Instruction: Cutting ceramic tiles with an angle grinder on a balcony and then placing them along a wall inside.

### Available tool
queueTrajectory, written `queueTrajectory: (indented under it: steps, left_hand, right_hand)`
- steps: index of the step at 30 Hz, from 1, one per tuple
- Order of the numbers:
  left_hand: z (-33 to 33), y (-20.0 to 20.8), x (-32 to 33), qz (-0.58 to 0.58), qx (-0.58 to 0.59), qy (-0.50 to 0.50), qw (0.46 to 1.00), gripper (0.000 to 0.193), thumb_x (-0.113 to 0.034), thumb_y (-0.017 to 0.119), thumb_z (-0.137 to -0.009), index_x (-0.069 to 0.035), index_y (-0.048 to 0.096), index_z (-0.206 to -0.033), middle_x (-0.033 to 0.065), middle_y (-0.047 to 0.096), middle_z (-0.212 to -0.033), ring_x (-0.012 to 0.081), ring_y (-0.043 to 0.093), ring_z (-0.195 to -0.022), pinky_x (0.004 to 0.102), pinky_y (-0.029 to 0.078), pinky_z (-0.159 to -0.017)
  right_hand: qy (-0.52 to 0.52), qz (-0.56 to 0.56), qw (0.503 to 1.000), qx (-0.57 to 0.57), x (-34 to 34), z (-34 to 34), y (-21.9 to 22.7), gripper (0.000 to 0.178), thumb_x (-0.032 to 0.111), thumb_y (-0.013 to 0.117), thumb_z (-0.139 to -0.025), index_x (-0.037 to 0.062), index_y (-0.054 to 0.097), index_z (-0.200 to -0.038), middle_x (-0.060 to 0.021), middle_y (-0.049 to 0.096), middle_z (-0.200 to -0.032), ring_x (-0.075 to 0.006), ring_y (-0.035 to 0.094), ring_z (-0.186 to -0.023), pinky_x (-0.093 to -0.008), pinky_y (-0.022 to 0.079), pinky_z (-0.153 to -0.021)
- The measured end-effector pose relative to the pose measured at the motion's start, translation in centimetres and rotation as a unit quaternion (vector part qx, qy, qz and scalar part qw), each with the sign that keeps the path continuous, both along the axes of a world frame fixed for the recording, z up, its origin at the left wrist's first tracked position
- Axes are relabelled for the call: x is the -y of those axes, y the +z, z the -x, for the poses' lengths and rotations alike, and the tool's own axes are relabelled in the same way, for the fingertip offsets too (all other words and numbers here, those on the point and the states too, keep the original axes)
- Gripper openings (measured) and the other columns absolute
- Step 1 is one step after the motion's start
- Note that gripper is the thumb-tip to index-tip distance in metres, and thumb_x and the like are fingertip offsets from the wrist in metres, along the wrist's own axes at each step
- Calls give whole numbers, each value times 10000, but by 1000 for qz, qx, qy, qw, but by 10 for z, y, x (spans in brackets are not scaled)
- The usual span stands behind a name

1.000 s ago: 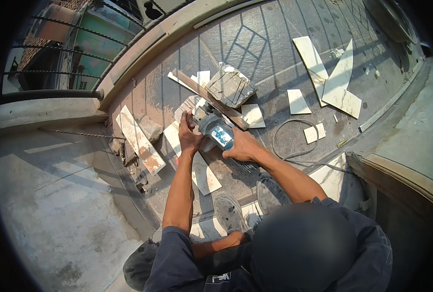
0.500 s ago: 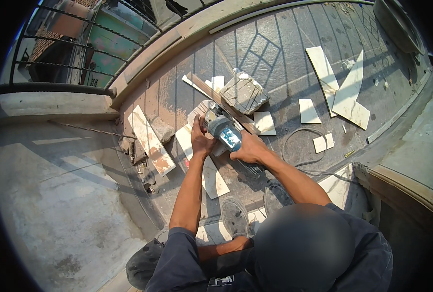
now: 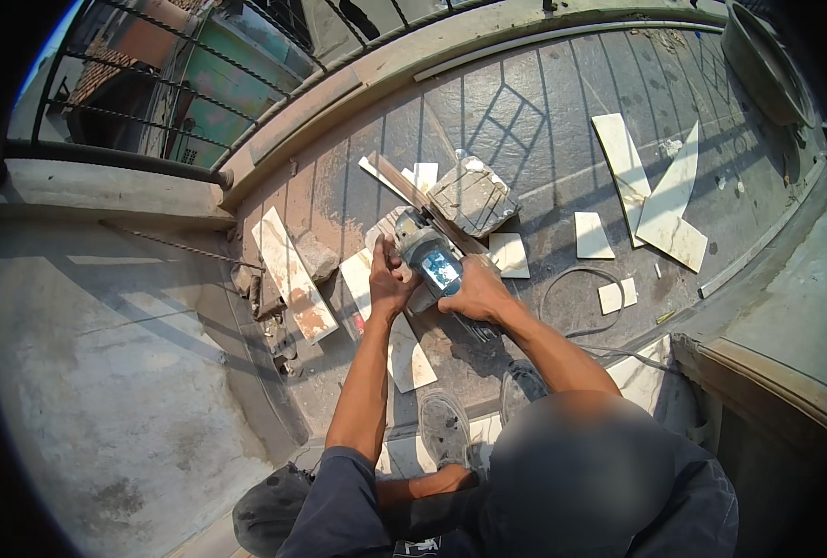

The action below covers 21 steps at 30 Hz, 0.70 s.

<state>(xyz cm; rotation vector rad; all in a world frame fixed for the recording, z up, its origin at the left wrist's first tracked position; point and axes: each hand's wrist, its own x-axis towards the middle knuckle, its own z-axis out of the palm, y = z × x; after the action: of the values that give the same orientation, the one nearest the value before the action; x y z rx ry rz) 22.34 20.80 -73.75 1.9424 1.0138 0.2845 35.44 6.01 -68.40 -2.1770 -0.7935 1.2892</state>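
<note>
Gripping the grinder (image 3: 437,266) in the right hand (image 3: 477,290), curled the left hand (image 3: 392,283) beside it. Could not tell left-hand pinching.

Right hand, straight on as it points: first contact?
The right hand grips the power tool, so that's first. Beyond it, probably the pale ridged piece, though depth is unclear.

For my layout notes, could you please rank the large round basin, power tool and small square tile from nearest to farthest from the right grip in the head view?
From the right grip:
1. Power tool: held in it.
2. Small square tile: off to its right.
3. Large round basin: upper right edge.
</note>
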Motion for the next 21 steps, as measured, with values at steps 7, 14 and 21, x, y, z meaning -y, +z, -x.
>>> queueTrajectory:
  steps: [7,14,21]
  left_hand:
    - [-28,62,77,531,296,147,780,373,-342,571,-916,0,562,-1066,62,617,-943,125,603,-848,261,497,-732]
    - [-56,46,105,590,317,105,735,260,-182,683,-837,-27,593,-1025,35,635,-916,116,605,-764,245,489,-665]
    - [-81,51,132,585,303,29,752,269,-189,684,-837,-33,601,-1040,41,633,-935,115,594,-816,255,480,-729]
  right_hand:
    - [-77,-121,990,-8,23,-13,19,704,293,775,-552,-79,511,-1087,-267,638,-934,-394,628,-890,-397,495,-782]
    - [-98,-114,988,27,55,-18,36,659,270,761,-568,-65,512,-1077,-244,641,-927,-372,642,-865,-394,497,-748]
    - [-132,-187,973,3,100,-48,19,677,292,798,-585,-63,494,-1074,-137,592,-879,-225,582,-775,-315,476,-717]
